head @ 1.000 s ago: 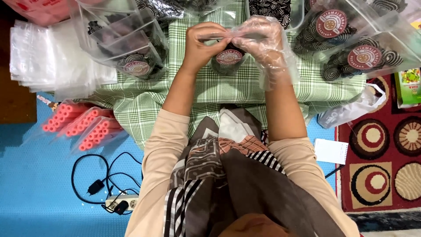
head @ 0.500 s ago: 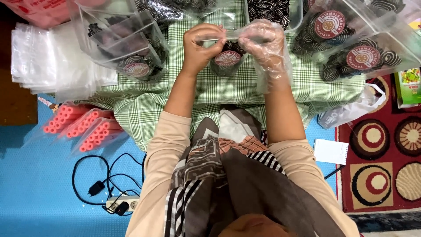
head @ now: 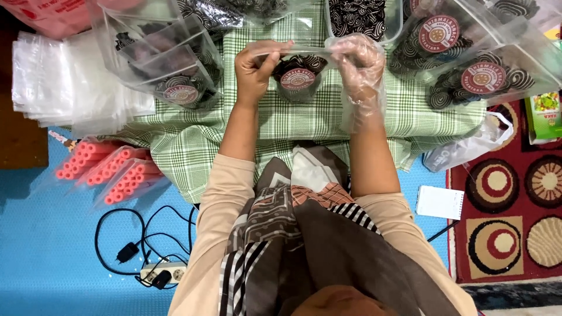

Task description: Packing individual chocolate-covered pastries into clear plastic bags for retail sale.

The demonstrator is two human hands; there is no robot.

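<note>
Clear plastic throughout: stack of empty transparent bags (head: 52, 82) noted at the far left, off the left edge of the green checked cloth (head: 187, 146). Below that stack, on the blue mat (head: 47, 246), packs of pink tubes (head: 111, 172) found lying side by side, with a black cable and white power strip (head: 158, 272) nearer the bottom edge.

On the cloth's upper left corner, filled clear bags of dark spiral snacks (head: 175, 76) observed leaning one on another, each with a round red label.

At the cloth's centre, toward its top edge: left hand (head: 254, 70) seen bare, fingers clenched in a pinch on the upper rim of a small clear bag of dark snacks (head: 297, 79). Right hand (head: 360, 67) seen inside a loose transparent glove, fingers likewise pinched on the same rim at its other end. Rim held stretched flat between the two hands; bag hanging just below them, its bottom near or on the cloth, contact not determinable.

Further right, more filled labelled bags (head: 468, 64) recorded along the cloth's upper right corner. Beyond the right edge of the cloth: crumpled white plastic bag (head: 468, 149), small white notepad (head: 440, 202) on the blue mat, and a red patterned rug (head: 515, 222) with circle motifs.
</note>
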